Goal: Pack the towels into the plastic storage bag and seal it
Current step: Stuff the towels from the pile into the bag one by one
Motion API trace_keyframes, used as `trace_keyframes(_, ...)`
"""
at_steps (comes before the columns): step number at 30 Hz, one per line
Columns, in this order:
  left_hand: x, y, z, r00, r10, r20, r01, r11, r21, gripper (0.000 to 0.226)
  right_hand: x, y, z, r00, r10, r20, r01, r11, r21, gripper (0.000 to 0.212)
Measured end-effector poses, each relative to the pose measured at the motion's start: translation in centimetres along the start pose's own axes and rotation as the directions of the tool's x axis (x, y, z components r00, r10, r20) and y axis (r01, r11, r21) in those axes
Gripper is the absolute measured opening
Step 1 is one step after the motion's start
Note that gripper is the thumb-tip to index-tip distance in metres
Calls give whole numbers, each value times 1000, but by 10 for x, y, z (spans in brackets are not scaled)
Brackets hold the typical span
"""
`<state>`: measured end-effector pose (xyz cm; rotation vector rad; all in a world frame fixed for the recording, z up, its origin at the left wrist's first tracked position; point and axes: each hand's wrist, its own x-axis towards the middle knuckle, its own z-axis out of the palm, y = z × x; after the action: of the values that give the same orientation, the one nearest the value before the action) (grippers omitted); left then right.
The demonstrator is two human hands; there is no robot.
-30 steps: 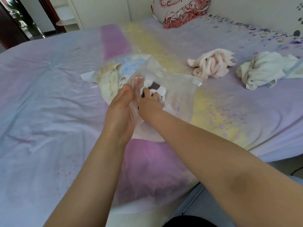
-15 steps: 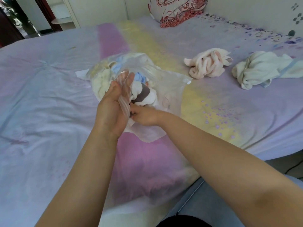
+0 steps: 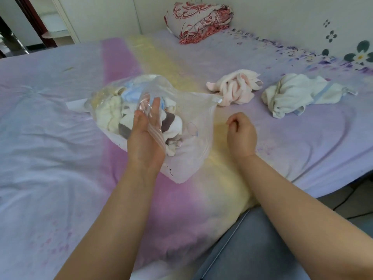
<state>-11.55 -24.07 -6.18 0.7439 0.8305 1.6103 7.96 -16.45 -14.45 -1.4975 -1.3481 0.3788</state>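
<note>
A clear plastic storage bag (image 3: 198,116) lies on the bed, its mouth facing me. Inside it are several towels: a cream one (image 3: 109,116), a light blue one (image 3: 131,93) and a white-and-grey one (image 3: 171,122). My left hand (image 3: 145,142) holds up the bag's near rim, with plastic draped over the fingers. My right hand (image 3: 242,134) hovers over the bed to the right of the bag, fingers curled, holding nothing. Two loose towels lie further right: a pink one (image 3: 236,87) and a white one with blue trim (image 3: 298,93).
The bed (image 3: 50,158) has a pastel sheet with pink and yellow bands. A red-patterned folded quilt (image 3: 199,19) sits at the far wall. The bed's edge runs at lower right, with floor beyond it. My grey-blue trouser leg (image 3: 252,249) is below.
My right hand has come out of the bag mouth and moved right, away from it. My left hand still holds the rim up. The white-and-grey towel now sits inside.
</note>
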Motion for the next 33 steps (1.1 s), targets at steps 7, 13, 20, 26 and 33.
trace_keyframes(7, 7, -11, 6, 1000, -17, 19, 17, 999, 34, 40, 82, 68, -28, 960, 281, 5, -267, 916, -300, 40)
trace_keyframes(13, 1, -11, 14, 1000, 8, -4, -8, 998, 58, 39, 78, 54, -33, 955, 295, -2, -267, 860, -436, 31)
trace_keyframes(20, -5, -3, 9, 1000, 6, 0, -6, 999, 53, 42, 3, -44, -56, 798, 347, 493, -60, 859, -509, 48)
trace_keyframes(26, -1, -1, 0, 999, -7, -38, 9, 999, 47, 42, -13, -98, -80, 838, 80, 540, -51, 996, -69, 19)
trace_keyframes(33, -3, -2, 1, 995, 15, -96, -8, 997, 73, 36, 31, 1, -44, 894, 411, 177, -307, 851, -425, 94)
